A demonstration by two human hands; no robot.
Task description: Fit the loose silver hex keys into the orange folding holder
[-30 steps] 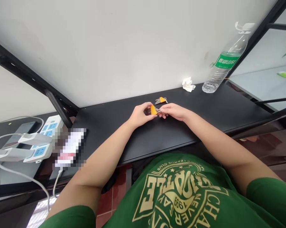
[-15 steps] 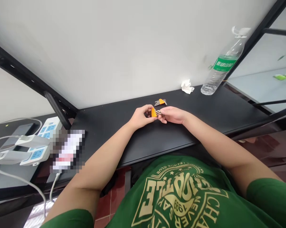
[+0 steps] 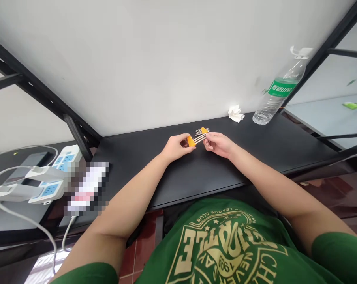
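Hex-key holder (image 3: 191, 141) is orange, with slim silvery rods (image 3: 200, 138) protruding

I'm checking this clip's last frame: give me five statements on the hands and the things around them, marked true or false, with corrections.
1. The left hand holds an orange holder. True.
2. The right hand touches nothing. False: its fingers are on the metal keys that stick out of that holder.
3. A second holder lies on the black desk. True.
4. The bottle lies on its side. False: it stands on its base.
5. The white tissue lies to the left of the bottle, as the wearer sees it. True.
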